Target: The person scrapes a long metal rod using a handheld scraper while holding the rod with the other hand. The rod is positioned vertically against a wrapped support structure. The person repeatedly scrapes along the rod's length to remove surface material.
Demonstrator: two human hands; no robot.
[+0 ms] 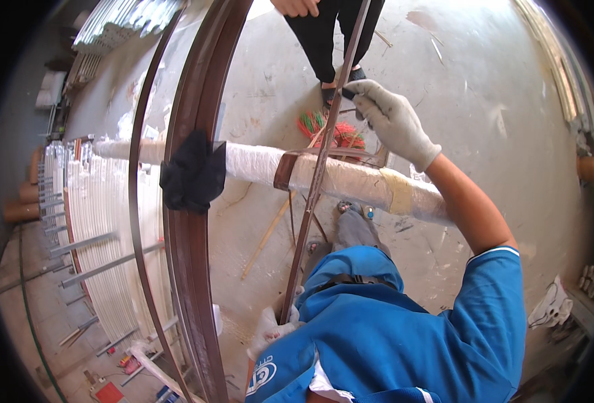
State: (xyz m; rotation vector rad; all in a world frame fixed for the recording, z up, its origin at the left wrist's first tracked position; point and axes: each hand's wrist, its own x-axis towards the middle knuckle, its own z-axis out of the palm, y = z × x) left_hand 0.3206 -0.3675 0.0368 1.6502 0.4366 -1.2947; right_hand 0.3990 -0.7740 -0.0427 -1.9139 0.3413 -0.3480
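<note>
A long, narrow brown strip (312, 185) runs from the top edge down toward my waist, crossing over a plastic-wrapped bar (357, 178). My left hand (273, 330), in a pale work glove, is closed around the strip's lower end. Higher up, my gloved right hand (392, 122) pinches a small black piece (348, 94) against the strip; what kind of piece it is, I cannot make out. To the left, a wide brown profile (196, 282) rests across the bar. A crumpled black cloth (193, 172) hangs over that profile.
A second thin brown strip (138, 201) lies beyond the wide profile. Racks of long white profiles (102, 248) fill the left. Another person in black trousers (324, 40) stands opposite. Red and green bristles (330, 131) lie on the floor below the bar; long pieces (559, 60) lie far right.
</note>
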